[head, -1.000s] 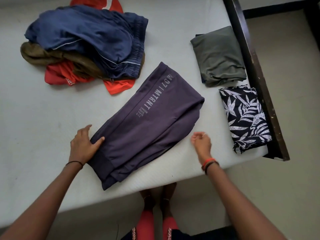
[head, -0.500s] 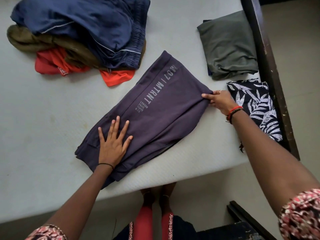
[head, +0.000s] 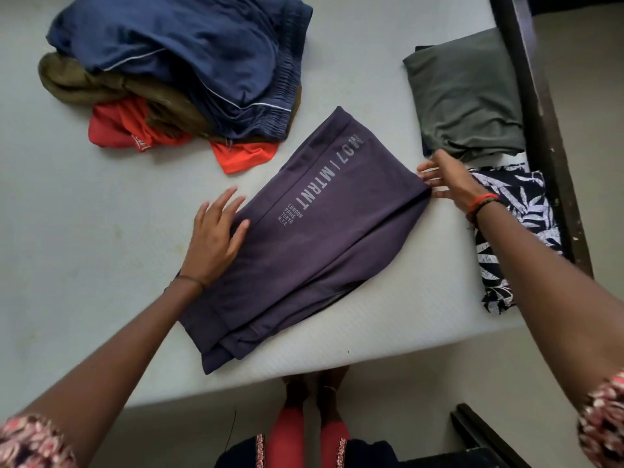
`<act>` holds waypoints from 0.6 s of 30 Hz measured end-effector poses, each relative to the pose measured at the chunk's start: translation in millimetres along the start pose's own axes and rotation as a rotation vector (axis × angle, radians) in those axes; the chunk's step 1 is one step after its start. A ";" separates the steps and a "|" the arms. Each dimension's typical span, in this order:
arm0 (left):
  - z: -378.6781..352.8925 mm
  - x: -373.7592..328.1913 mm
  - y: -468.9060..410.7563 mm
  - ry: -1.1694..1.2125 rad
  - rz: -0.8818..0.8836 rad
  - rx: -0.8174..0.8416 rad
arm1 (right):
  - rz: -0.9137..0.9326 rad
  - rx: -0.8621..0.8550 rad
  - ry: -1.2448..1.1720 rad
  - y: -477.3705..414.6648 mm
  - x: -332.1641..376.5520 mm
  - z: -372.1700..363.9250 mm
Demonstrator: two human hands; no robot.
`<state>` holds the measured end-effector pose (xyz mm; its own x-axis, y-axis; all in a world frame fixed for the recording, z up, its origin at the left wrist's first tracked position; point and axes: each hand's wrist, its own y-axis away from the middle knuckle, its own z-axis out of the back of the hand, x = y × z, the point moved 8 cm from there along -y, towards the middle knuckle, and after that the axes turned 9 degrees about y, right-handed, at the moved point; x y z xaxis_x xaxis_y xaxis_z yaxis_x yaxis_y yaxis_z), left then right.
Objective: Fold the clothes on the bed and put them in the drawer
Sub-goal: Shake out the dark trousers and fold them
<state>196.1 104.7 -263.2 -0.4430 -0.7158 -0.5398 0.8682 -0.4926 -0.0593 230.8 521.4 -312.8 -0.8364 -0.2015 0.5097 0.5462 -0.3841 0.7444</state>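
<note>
Purple trousers (head: 320, 231), part-folded, are lying near the front edge of the bed (head: 84, 231), their long axis running slantwise from that edge toward the far right corner. The left hand (head: 216, 238) is resting on the left long side at about mid-length, its grip apart, fingers straight and spread. The right hand (head: 442, 179) is touching the far right end, grip likewise apart, clamping nothing. The far end is thus lying nearer the right hand, so a lengthwise fold would likely be starting there. A folded green piece (head: 466, 96) and a leaf-print piece (head: 520, 224) are lying along the right edge; an unfolded heap (head: 175, 69) is sitting at the far left.
</note>
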 end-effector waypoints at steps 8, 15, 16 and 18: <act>-56.9 -91.5 -180.8 -0.210 -0.422 0.436 | 0.084 0.228 0.264 -12.0 2.7 -4.0; -134.3 -153.8 -220.2 -0.615 -0.668 0.871 | 0.137 0.403 -0.053 5.9 0.9 -26.3; -139.2 -154.8 -221.9 -0.635 -0.657 0.889 | 0.140 0.421 -0.083 10.7 0.6 -28.5; -139.8 -162.6 -226.3 -0.648 -0.665 0.886 | 0.171 0.424 -0.104 20.4 1.1 -27.1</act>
<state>102.9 401.8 -279.4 -0.9761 -0.1921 -0.1017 0.1052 -0.8271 0.5522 239.8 488.9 -308.8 -0.7353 -0.1300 0.6652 0.6647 0.0534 0.7452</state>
